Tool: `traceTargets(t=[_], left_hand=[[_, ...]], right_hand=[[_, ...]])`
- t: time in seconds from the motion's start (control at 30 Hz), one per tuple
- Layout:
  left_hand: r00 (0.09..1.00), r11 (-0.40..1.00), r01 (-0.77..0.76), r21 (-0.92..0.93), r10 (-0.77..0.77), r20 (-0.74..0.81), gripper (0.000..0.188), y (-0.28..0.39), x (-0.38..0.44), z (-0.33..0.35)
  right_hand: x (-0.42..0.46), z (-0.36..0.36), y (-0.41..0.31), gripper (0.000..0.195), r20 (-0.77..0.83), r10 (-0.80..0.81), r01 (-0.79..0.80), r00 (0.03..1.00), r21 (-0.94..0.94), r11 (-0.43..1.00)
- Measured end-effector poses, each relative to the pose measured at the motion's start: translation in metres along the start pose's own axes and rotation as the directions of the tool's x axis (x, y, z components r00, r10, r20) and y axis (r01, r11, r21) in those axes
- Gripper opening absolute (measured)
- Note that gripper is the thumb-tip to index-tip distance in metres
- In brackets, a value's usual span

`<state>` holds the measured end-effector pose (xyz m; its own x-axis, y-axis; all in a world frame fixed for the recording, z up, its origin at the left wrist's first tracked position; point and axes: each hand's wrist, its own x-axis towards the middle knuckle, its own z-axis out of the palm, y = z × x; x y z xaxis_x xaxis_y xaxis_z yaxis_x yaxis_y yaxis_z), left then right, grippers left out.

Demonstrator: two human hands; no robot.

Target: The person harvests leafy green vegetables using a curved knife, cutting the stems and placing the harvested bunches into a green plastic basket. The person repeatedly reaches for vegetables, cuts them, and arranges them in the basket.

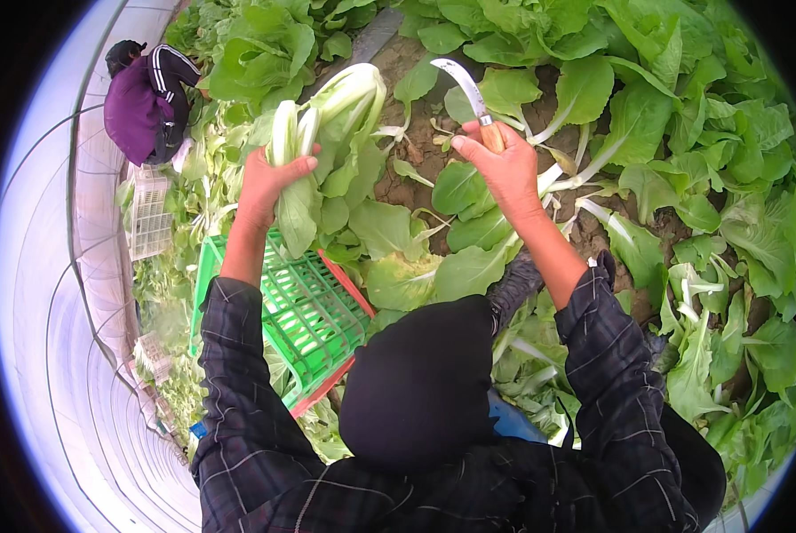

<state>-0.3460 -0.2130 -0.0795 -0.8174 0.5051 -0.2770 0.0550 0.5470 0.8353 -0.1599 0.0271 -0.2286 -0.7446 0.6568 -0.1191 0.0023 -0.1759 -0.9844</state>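
Note:
My left hand [268,183] grips a head of leafy greens [355,100] with thick pale stalks. Its cut-looking stalk ends point up, and the leaves hang down to the right of the hand. In my right hand [511,173] is a harvesting knife [464,83] with a curved blade, held by its wooden handle [491,136]. The blade points up and away, apart from the greens. Below the hands, loose leaves [474,266] with white stems lie on brown soil [404,176].
A slatted green plastic crate [315,320] with a red edge stands beside my left forearm. Dense standing greens [651,126] fill the right side. A person in a purple top [128,113] bends at the upper left, near a white crate [150,213]. Greenhouse sheeting [98,233] borders the left.

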Motion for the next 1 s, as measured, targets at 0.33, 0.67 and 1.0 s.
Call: traceTargets(t=[0.33, 0.67, 1.0], left_hand=[[0.981, 0.959, -0.105, -0.263, 0.143, 0.133, 0.055, 0.058, -0.077, 0.035], [0.972, 0.902, -0.108, -0.418, 0.184, 0.146, 0.049, 0.066, -0.111, 0.024], [0.948, 0.581, 0.069, -0.811, 0.216, 0.235, 0.036, 0.015, -0.128, -0.005]], right_hand=[[-0.024, 0.007, -0.159, 0.078, 0.074, -0.328, 0.329, 0.942, -0.404, 0.853], [-0.026, -0.023, -0.216, 0.036, 0.363, -0.273, 0.428, 0.891, -0.474, 0.769], [-0.029, -0.014, -0.213, 0.046, 0.356, -0.217, 0.330, 0.909, -0.296, 0.896]])
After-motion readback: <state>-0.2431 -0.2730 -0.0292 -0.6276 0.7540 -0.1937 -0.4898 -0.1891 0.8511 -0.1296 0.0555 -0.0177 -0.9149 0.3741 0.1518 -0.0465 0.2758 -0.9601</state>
